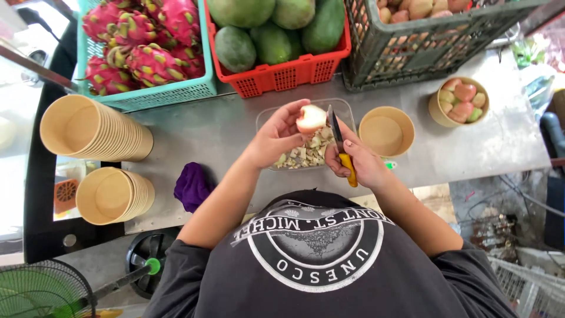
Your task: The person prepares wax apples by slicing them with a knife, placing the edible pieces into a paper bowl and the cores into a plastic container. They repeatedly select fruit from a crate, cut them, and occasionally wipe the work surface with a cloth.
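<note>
My left hand (281,134) holds a pale, partly peeled piece of fruit (311,118) over a clear plastic container (347,109) with several cut fruit scraps in it. My right hand (360,162) grips a knife with a yellow handle (349,168); its dark blade (335,125) points up beside the fruit. Both hands hover above the grey metal counter (212,129).
An empty paper bowl (386,131) sits right of the container, and a bowl of pink and green fruit (461,100) further right. Two stacks of paper bowls (94,129) lie at left, beside a purple cloth (192,185). Crates of dragon fruit (144,47), green mangoes (276,32) and small fruit (424,29) line the back.
</note>
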